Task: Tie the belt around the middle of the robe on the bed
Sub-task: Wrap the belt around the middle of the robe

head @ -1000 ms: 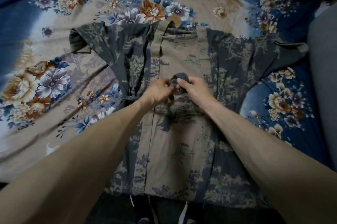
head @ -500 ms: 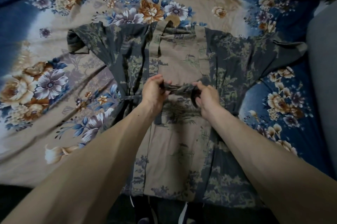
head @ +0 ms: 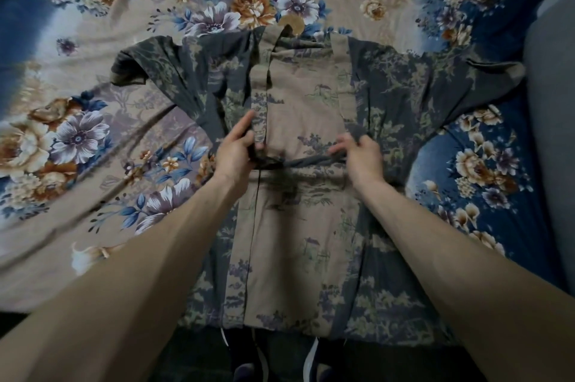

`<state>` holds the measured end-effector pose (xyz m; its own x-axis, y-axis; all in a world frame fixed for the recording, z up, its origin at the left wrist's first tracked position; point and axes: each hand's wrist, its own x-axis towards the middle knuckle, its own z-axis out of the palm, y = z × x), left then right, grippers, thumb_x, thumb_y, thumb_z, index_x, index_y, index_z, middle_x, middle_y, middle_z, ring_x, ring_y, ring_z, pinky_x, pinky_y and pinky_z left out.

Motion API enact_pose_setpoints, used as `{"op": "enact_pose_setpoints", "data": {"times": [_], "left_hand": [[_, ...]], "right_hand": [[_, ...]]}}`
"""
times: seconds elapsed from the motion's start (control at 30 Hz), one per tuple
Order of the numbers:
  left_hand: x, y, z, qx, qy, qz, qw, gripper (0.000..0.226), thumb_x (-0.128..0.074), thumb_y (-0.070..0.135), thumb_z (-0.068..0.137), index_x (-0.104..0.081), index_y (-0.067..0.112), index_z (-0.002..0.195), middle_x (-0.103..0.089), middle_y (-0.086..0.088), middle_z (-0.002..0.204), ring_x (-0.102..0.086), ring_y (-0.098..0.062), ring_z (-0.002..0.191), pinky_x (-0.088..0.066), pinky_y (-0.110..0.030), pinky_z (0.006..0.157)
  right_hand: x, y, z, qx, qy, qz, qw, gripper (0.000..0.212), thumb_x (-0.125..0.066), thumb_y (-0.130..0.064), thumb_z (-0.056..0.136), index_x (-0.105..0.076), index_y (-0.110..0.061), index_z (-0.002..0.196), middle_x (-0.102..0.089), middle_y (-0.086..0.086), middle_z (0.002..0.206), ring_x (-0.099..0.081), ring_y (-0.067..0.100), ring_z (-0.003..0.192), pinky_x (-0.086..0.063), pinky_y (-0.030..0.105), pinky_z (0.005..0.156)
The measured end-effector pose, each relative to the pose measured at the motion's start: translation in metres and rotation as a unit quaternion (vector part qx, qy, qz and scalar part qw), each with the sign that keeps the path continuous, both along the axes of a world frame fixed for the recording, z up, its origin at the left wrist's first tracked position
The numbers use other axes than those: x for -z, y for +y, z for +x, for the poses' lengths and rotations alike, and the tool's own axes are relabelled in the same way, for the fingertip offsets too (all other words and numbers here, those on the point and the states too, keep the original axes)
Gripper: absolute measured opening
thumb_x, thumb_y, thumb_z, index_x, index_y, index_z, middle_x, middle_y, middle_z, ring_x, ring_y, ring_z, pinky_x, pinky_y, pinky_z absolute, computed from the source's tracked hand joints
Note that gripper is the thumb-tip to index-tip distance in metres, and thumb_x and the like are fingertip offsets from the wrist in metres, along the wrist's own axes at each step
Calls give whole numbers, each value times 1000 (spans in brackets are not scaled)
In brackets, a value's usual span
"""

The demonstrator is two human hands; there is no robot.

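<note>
One bed (head: 77, 76), covered in floral blue and tan bedding. One dark patterned robe (head: 298, 226) spread flat across it, sleeves out. One thin dark belt (head: 311, 161) drawn taut across the robe's middle: soft, light, likely slippery; best gripped near each end. Two hands: left hand (head: 235, 152) and right hand (head: 362, 160), each closed around a belt end.

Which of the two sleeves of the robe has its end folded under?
The sleeve on the person's left: its cuff is tucked under into a dark fold. The other sleeve, on the right, lies spread out flat toward the grey edge.
</note>
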<state>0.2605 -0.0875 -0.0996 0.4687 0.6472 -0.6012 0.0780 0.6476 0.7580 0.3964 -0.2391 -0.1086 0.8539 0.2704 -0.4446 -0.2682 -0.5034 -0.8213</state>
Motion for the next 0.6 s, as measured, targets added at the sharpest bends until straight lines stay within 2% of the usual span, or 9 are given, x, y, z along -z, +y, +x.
{"op": "enact_pose_setpoints", "data": {"times": [0.07,0.13,0.17,0.27,0.33,0.4,0.47,0.53,0.6], "left_hand": [[-13,-13,22,32,-46,-31,998,44,-35,4,100,-51,21,137,-68,1,91,-60,-10,65,-53,-21,53],[-24,-21,39,54,-80,-56,994,43,-33,5,101,-52,19,136,-62,-11,105,-64,-13,72,-57,-23,59],[-28,-23,45,58,-91,-64,992,42,-33,5,101,-54,18,135,-62,-14,107,-65,-14,75,-57,-23,62],[-33,-22,51,67,-119,-52,989,42,-31,2,100,-58,14,130,-65,-5,110,-64,-15,95,-53,-23,76],[-31,-20,51,83,-132,-21,988,42,-29,-3,99,-58,10,126,-64,4,113,-59,-16,113,-49,-22,87],[-30,-19,50,96,-131,0,987,42,-28,-6,98,-59,11,120,-61,2,121,-54,-18,121,-46,-23,95],[-28,-19,49,109,-124,22,986,43,-29,-7,97,-58,13,122,-58,-5,127,-53,-19,123,-47,-23,94],[-24,-20,47,119,-93,59,987,45,-34,-4,97,-50,20,132,-59,-8,128,-57,-16,116,-50,-20,88],[-19,-24,42,132,-19,93,987,47,-44,12,99,-36,27,143,-62,0,117,-63,-7,97,-52,-14,76]], "right_hand": [[-7,19,-14,-65,113,124,984,21,-44,-13,100,-61,-9,88,-54,3,56,-50,9,39,-44,23,48],[-12,33,-23,-101,193,181,959,18,-44,-5,97,-60,-12,92,-48,-6,48,-35,3,33,-35,22,46],[-14,36,-25,-101,225,197,949,21,-43,-2,95,-58,-15,87,-44,-9,43,-30,3,32,-31,23,47],[-16,34,-21,-84,323,226,915,22,-45,1,90,-52,-15,77,-38,-5,40,-24,6,30,-28,25,46],[-15,28,-19,-126,332,196,914,19,-53,-3,90,-50,-12,74,-40,-3,42,-26,6,32,-30,24,44],[-10,24,-21,-169,318,175,916,19,-62,-11,89,-52,-13,73,-39,-4,43,-27,6,34,-30,24,44],[-7,26,-22,-163,293,158,929,17,-67,-15,87,-56,-15,73,-41,-4,45,-33,6,37,-28,23,41],[-6,29,-20,-125,257,135,949,11,-68,-17,87,-62,-15,78,-50,-4,51,-41,7,44,-29,22,39],[-6,32,-18,-100,232,130,959,12,-68,-23,87,-63,-16,78,-52,-6,49,-42,6,41,-30,22,38]]}}
